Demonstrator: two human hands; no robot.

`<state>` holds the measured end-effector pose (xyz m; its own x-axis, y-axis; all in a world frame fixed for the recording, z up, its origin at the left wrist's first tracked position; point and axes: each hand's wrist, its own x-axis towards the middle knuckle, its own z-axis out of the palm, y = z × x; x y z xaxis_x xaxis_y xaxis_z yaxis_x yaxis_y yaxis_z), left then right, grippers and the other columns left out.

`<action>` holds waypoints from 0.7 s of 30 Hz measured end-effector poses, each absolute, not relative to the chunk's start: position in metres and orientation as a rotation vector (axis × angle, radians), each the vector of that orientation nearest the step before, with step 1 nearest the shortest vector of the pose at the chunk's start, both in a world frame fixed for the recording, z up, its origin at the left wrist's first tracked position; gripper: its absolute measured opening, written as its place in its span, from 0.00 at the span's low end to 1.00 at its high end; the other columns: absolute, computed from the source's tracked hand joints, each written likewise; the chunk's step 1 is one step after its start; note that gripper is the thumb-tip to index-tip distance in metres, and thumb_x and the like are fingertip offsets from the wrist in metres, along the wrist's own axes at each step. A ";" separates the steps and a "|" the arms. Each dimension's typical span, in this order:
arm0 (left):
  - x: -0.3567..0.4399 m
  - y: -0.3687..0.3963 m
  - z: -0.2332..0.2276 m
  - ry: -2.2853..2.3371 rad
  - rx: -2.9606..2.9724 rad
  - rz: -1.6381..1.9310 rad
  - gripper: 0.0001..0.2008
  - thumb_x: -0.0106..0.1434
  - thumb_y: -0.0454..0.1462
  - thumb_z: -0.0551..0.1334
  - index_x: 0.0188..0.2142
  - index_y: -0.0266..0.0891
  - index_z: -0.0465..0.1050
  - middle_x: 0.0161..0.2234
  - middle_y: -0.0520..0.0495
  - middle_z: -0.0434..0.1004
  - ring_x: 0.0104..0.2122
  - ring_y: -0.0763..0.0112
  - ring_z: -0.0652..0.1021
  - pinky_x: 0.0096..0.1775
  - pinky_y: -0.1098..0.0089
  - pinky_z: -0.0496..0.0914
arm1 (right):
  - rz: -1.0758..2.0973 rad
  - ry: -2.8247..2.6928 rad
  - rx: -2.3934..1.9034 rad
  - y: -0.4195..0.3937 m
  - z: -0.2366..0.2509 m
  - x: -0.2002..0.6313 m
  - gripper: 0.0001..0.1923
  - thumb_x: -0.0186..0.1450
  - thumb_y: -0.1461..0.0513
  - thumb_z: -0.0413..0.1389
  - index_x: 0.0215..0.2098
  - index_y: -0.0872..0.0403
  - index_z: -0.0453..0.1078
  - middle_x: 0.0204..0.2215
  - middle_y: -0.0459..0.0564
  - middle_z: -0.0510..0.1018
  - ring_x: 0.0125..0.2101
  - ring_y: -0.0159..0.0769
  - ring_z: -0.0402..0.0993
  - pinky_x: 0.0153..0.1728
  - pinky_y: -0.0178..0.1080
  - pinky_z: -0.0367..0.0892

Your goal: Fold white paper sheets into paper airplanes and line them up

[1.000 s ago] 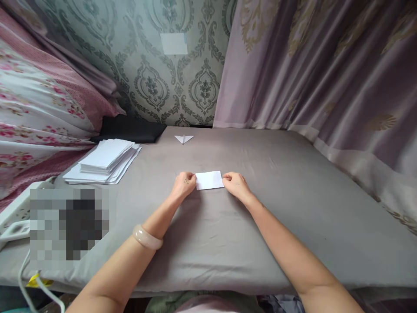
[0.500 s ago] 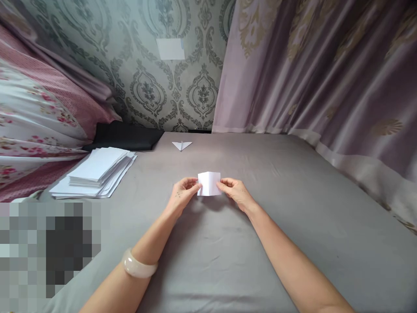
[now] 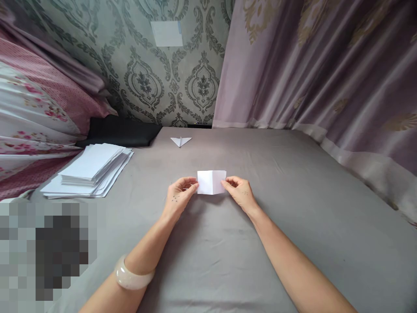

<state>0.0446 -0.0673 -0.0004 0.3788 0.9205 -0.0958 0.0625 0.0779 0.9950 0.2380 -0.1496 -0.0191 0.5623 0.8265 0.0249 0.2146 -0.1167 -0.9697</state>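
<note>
A small white sheet of paper (image 3: 206, 182) with a crease down its middle is held up between my hands, just above the grey cloth surface. My left hand (image 3: 180, 193) pinches its left edge between thumb and fingers. At the opposite edge, my right hand (image 3: 240, 191) grips the paper the same way. The two halves stand at a slight angle to each other along the fold. Beyond the hands lies a folded white paper shape with pointed wings (image 3: 180, 141).
Stacked white paper (image 3: 93, 163) lies to the left, smaller sheets on larger ones. Behind it is a black folded item (image 3: 122, 131). Grey cloth (image 3: 293, 191) covers the surface. A patterned wall (image 3: 176, 74) and purple curtain (image 3: 276, 78) bound the far side and right.
My hands have moved slightly apart, and the creased paper has opened flatter and wider between them. The view has tilted down a little.
</note>
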 end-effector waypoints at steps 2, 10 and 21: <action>0.044 -0.066 -0.004 1.011 1.404 0.862 0.19 0.51 0.45 0.68 0.39 0.36 0.76 0.37 0.46 0.78 0.32 0.71 0.74 0.33 0.73 0.66 | 0.641 -0.909 -1.669 -0.149 -0.021 0.237 0.14 0.54 0.52 0.60 0.28 0.56 0.74 0.25 0.47 0.76 0.26 0.33 0.68 0.31 0.36 0.62; 0.043 -0.067 -0.001 1.060 1.473 0.770 0.18 0.52 0.47 0.68 0.38 0.38 0.76 0.29 0.51 0.73 0.25 0.75 0.68 0.27 0.75 0.62 | 0.604 -0.960 -1.742 -0.149 -0.021 0.235 0.14 0.56 0.52 0.58 0.26 0.55 0.73 0.23 0.46 0.75 0.25 0.33 0.68 0.30 0.35 0.62; 0.043 -0.071 -0.002 0.872 1.723 0.584 0.14 0.59 0.45 0.62 0.36 0.37 0.77 0.37 0.46 0.76 0.29 0.69 0.73 0.31 0.71 0.65 | 0.415 -1.023 -1.737 -0.152 -0.015 0.230 0.16 0.59 0.55 0.57 0.42 0.56 0.72 0.34 0.52 0.76 0.29 0.35 0.70 0.33 0.37 0.67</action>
